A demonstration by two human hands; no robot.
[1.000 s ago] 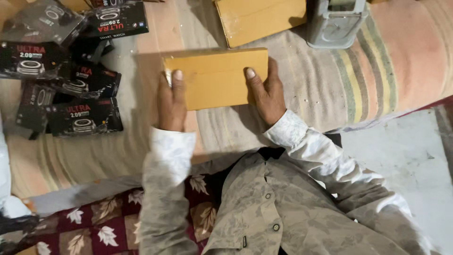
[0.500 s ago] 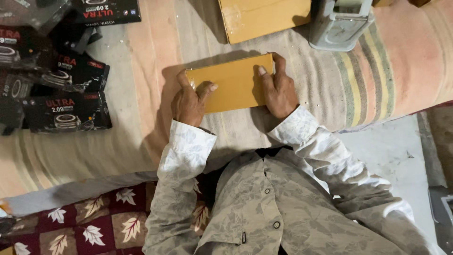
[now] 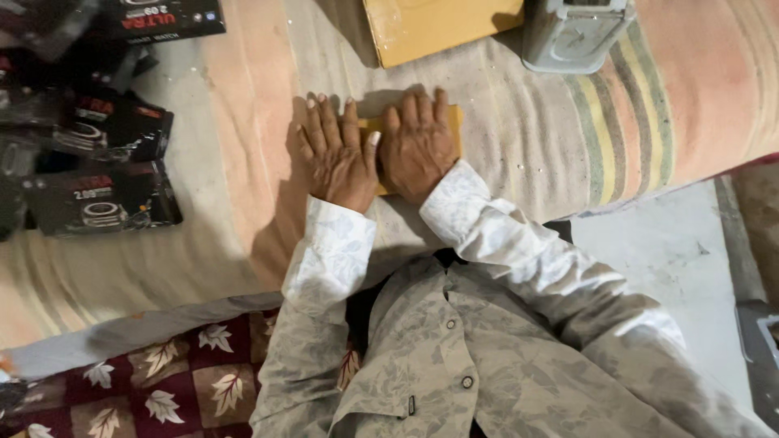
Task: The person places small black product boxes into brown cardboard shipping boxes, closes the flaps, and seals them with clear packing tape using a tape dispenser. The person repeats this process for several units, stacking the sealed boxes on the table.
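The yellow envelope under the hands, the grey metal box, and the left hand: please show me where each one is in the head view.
yellow envelope [image 3: 451,122]: head view, bare top right corner.
grey metal box [image 3: 574,36]: head view, front face.
left hand [image 3: 337,154]: head view, back of hand.

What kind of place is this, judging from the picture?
Probably an informal home packing spot: both hands, left and right, press a yellow envelope on a striped blanket, with black product boxes piled beside.
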